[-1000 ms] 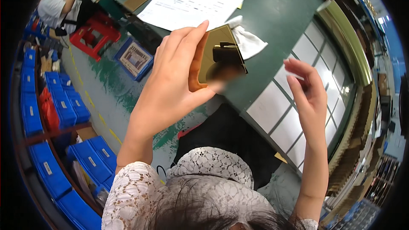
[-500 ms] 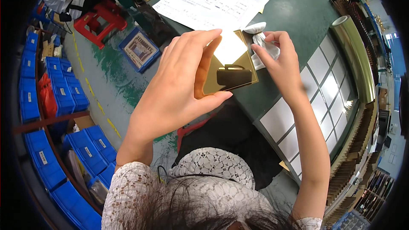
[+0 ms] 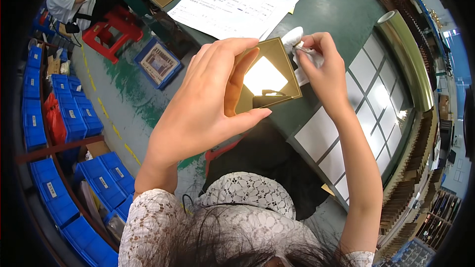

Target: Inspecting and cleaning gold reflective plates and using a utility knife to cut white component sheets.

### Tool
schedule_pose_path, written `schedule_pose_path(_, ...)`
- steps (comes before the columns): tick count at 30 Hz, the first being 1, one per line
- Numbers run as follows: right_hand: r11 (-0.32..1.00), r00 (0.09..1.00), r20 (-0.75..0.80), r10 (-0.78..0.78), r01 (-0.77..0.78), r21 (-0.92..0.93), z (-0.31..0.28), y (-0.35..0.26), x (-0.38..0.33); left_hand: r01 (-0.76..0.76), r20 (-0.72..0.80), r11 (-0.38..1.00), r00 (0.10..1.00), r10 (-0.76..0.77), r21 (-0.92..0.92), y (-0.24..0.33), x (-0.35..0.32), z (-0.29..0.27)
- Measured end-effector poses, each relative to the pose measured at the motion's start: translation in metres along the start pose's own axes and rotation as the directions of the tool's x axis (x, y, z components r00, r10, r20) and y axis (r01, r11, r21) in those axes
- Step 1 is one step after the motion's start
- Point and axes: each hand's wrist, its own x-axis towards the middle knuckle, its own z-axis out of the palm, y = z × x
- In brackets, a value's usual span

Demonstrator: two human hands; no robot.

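Note:
A square, mirror-like gold plate (image 3: 288, 63) is held by its edges in my left hand (image 3: 198, 101), thumb below and fingers above. Its glossy face reflects a bright light and a dark shape. Just to the right, my right hand (image 3: 324, 71) pinches a crumpled white cloth (image 3: 312, 57) between thumb and fingertips, apart from the plate. A rounded white piece (image 3: 293, 35) sticks out beside those fingertips; I cannot tell whether it belongs to the cloth.
Printed sheets (image 3: 237, 2) lie on the dark green table (image 3: 341, 5). To the right are a panel of pale squares (image 3: 316, 136) and a greenish film roll (image 3: 408, 59). Blue bins (image 3: 54, 188) line the left, near a red stool (image 3: 111, 32) and a seated person (image 3: 74, 0).
The plate has tilted, so its bright reflection now sits mid-face and the dark one has shrunk. My right fingers have closed further on the cloth. The surroundings have shifted slightly left.

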Motion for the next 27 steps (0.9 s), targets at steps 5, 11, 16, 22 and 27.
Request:
schedule_pose_path(5,0.994,0.996,-0.067,0.057,-0.05,0.101,-0.02,-0.019,-0.025,-0.021,0.033,1.0,0.999,0.022,-0.007,0.005,-0.001,-0.001)
schedule_pose_path(11,0.941,0.959,-0.15,0.241,-0.193,0.277,-0.076,-0.039,-0.078,-0.132,0.135,0.991,0.983,0.127,0.032,0.012,0.016,0.02)
schedule_pose_path(16,0.964,0.938,-0.283,0.202,-0.139,0.227,-0.14,-0.039,-0.145,-0.109,0.205,0.991,0.971,0.124,-0.08,0.037,0.033,0.047)
schedule_pose_path(22,0.947,0.667,-0.682,0.299,-0.294,0.129,-0.229,-0.059,-0.243,-0.212,0.352,0.973,0.907,0.231,-0.092,0.063,0.049,0.083)
schedule_pose_path(27,0.761,0.383,-0.917,0.109,-0.626,-0.17,-0.349,-0.03,-0.34,-0.333,0.373,0.937,0.861,0.346,-0.102,0.095,0.054,0.123)
